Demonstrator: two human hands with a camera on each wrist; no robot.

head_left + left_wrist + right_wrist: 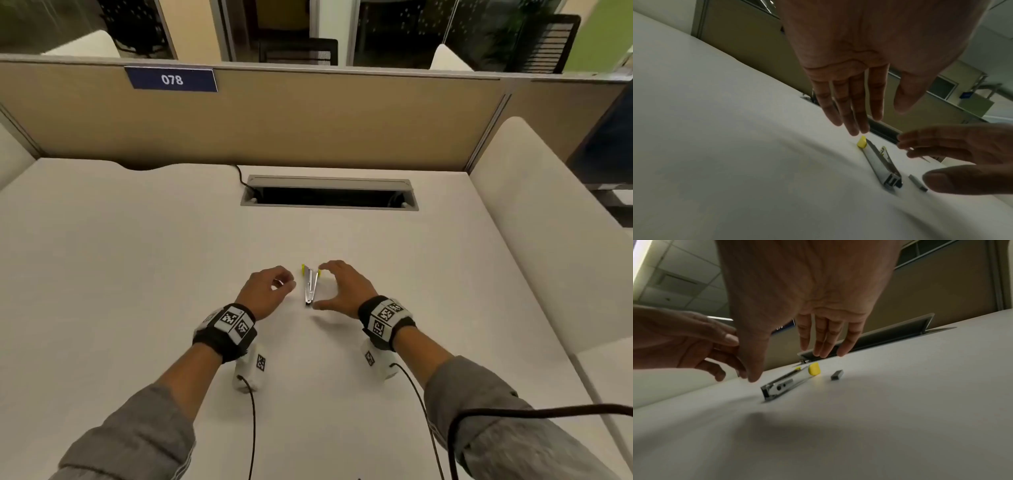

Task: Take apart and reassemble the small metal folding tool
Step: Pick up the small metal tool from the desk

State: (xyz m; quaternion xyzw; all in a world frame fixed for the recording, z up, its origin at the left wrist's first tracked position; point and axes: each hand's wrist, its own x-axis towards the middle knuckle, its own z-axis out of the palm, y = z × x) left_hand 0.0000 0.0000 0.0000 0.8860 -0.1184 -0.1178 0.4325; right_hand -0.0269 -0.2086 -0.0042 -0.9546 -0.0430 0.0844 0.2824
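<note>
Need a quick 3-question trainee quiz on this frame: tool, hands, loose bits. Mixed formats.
1. True or false: the right hand grips the metal folding tool.
2. The tool's end caps are: A) red B) yellow C) blue
3. Fill in: the tool lies on the ___, between the left hand and the right hand.

Key: 1 false, both hands hover open beside it; 2 B, see the yellow cap; 3 table. A small grey block lies loose nearby.

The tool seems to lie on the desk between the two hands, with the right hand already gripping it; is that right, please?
Not quite: the tool lies on the desk between the hands, but the right hand is open beside it, gripping nothing, as the right wrist view shows.
</note>
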